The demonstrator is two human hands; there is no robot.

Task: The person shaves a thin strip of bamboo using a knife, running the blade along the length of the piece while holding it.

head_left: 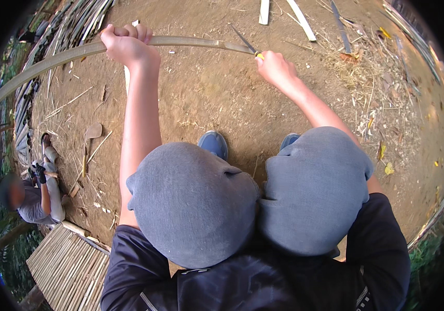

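Observation:
My left hand (129,45) is closed around a long, pale bamboo strip (185,41), which runs from the far left edge across to the front of my right hand. In my right hand (278,68) is a knife (244,40) with a yellow part at its handle, the fingers wrapped round it. Its dark, narrow blade points up and to the left, crossing the strip close to its right end. Whether the edge touches the strip I cannot tell. Both arms reach forward past my bent knees in grey trousers.
Pale strips (302,20) and a long dark blade (341,27) lie on the dirt ahead. Dry shavings (362,78) litter the right. At left are a flat-bladed tool (92,136), a seated person (38,194), a slatted bamboo platform (69,267) and stacked bamboo (84,20).

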